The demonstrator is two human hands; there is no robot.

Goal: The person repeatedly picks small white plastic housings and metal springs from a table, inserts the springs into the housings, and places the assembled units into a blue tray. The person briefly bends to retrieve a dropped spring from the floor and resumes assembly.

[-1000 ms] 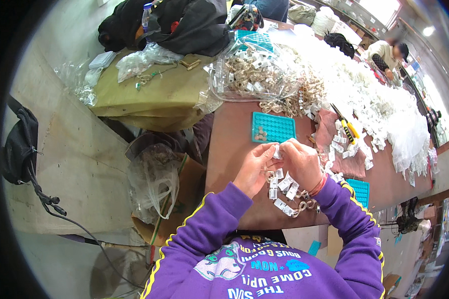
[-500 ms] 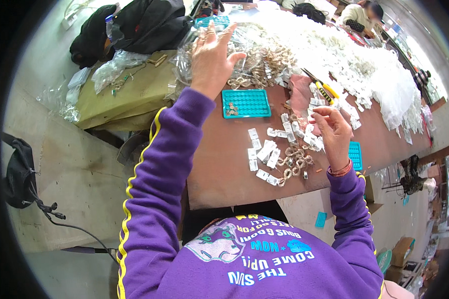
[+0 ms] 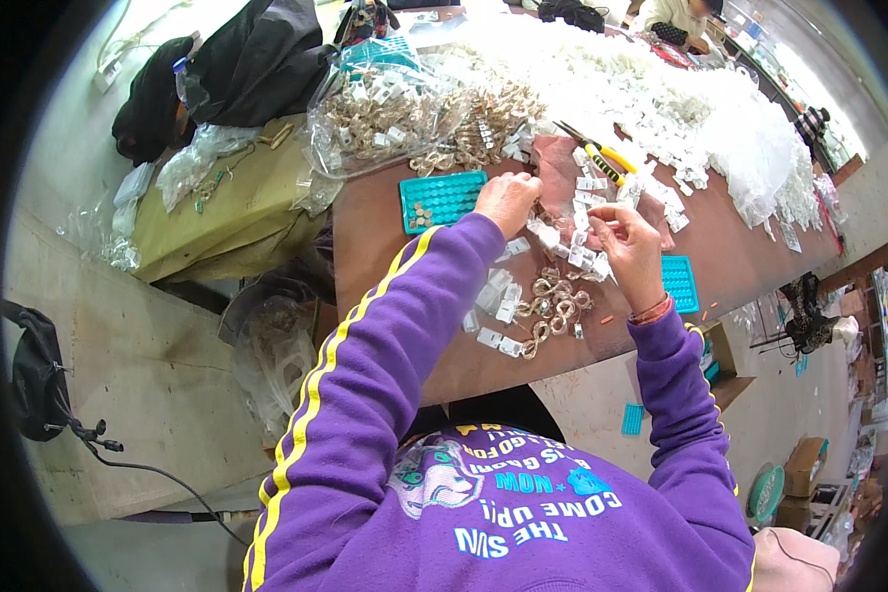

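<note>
My left hand (image 3: 509,203) is over the table just right of a teal gridded tray (image 3: 454,198), fingers drawn together; what they hold is hidden. A few small round pieces (image 3: 420,215) lie in that tray's left corner. My right hand (image 3: 629,251) is bent in a pinch above a cluster of small white cards (image 3: 584,259); anything between its fingertips is too small to make out. Coiled tan cord loops (image 3: 553,308) lie nearer me, beside more white cards (image 3: 501,296). Beyond my hands is a pink cloth (image 3: 555,163).
A tool with yellow-and-black handles (image 3: 610,160) rests by the cloth. Clear bags with cord loops (image 3: 395,113) and a large heap of white cards (image 3: 641,89) fill the far side. Another teal tray (image 3: 679,283) sits right of my wrist. A person (image 3: 676,25) is at the far right.
My left hand has come from the clear bags at the far left, fingers spread, back toward my right hand, and its fingers have closed. My right hand stays over the white cards.
</note>
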